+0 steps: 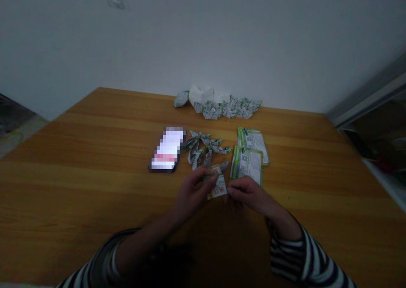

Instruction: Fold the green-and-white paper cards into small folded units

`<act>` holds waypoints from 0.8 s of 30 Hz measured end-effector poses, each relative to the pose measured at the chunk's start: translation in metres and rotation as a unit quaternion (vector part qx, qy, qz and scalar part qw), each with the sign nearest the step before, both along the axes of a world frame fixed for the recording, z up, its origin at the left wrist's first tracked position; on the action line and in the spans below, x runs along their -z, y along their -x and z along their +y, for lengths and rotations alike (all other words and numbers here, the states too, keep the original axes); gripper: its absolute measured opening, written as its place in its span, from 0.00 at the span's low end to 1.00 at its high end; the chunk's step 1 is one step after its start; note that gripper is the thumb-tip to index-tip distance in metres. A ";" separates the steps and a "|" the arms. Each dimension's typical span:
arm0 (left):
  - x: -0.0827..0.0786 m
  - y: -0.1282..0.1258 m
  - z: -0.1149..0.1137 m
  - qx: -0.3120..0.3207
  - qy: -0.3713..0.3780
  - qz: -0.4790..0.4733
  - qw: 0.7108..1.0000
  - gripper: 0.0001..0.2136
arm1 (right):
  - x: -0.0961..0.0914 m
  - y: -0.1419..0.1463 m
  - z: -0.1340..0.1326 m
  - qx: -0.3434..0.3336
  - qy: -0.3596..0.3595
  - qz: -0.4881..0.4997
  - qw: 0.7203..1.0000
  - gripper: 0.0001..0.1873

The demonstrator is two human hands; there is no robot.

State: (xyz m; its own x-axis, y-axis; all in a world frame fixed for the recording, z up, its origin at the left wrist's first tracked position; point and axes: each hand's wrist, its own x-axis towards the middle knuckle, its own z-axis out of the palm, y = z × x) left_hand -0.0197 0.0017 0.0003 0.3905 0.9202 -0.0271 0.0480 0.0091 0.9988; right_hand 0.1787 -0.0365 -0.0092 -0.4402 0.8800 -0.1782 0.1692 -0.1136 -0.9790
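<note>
Between my hands is a small printed paper card, white with orange and green print. My left hand is closed on its left side, thumb on top. At its lower right corner, the fingertips of my right hand pinch the edge. Just beyond my hands lie several folded paper pieces in a loose heap. Flat green-edged printed sheets lie beyond my right hand, in two overlapping groups. What the fingers cover of the card is hidden.
A phone with a lit, blurred screen lies left of the folded pieces. Along the wall at the back of the wooden table sits a row of folded paper pieces with white crumpled tissue. Dark shelving stands at the right.
</note>
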 end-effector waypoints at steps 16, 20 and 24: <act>0.008 -0.006 0.003 -0.049 0.106 -0.020 0.993 0.11 | -0.002 0.014 -0.002 -0.006 -0.289 -0.337 0.896 0.11; 0.006 -0.006 0.002 -0.053 0.061 0.034 0.996 0.10 | -0.003 0.014 -0.004 -0.019 -0.297 -0.346 0.890 0.13; 0.011 -0.005 0.002 -0.040 0.037 0.057 0.997 0.11 | 0.000 0.015 -0.005 -0.010 -0.283 -0.337 0.898 0.16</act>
